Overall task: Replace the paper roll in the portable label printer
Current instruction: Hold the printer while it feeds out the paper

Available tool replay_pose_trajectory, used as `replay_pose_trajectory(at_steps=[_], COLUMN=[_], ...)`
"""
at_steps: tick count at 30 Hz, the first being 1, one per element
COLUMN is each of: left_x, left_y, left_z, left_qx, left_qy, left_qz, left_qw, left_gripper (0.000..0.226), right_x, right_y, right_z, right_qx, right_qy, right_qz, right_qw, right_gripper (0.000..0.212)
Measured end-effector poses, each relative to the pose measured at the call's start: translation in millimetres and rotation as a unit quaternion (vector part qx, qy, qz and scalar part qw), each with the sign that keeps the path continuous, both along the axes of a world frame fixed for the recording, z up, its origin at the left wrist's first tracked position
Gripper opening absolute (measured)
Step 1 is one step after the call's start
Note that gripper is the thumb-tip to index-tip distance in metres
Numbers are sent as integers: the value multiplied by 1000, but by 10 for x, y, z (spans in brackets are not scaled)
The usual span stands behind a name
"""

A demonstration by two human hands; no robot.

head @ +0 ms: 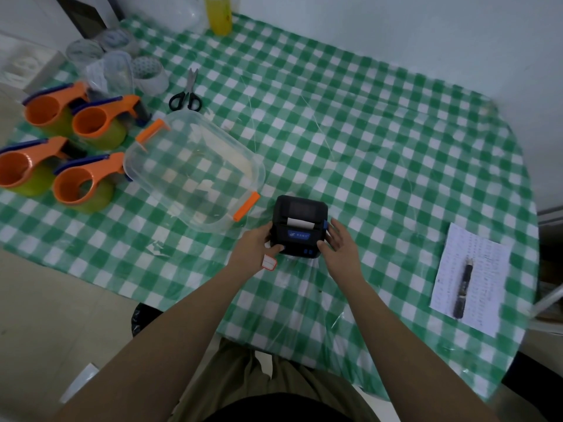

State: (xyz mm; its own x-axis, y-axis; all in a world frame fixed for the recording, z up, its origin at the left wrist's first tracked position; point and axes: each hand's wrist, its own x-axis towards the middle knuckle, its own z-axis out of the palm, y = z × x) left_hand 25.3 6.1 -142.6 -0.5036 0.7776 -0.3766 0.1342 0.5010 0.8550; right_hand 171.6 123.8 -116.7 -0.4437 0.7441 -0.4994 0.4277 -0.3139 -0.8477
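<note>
The black label printer (pixel 300 226) is set upright on the checked tablecloth, lid closed, with a white paper strip (pixel 300 222) seen protruding from its slot above a blue panel.

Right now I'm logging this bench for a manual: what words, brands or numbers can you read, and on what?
Nothing here can be read.
Printer, blue badge: pale logo and marks, too blurred.
Printed sheet under the pen: rows of tiny text, too small.
Red-edged label by the left hand: looks blank.
Yellow bottle: faint red print, unreadable.
</note>
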Motion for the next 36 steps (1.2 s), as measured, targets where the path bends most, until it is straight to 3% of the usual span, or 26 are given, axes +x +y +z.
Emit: replay_pose_trajectory(at_steps=[36], left_x=[-2], left_y=[-17], left_z=[-23], left_qx=[6], left_qy=[-13], left_qz=[7], left_qw=[1000], left_gripper=[54], right_x=[-2], right_y=[-17], right_z=[-25], right_qx=[-1], right_qy=[7], right_qz=[-8], right_qw=[1000], right_gripper=[59])
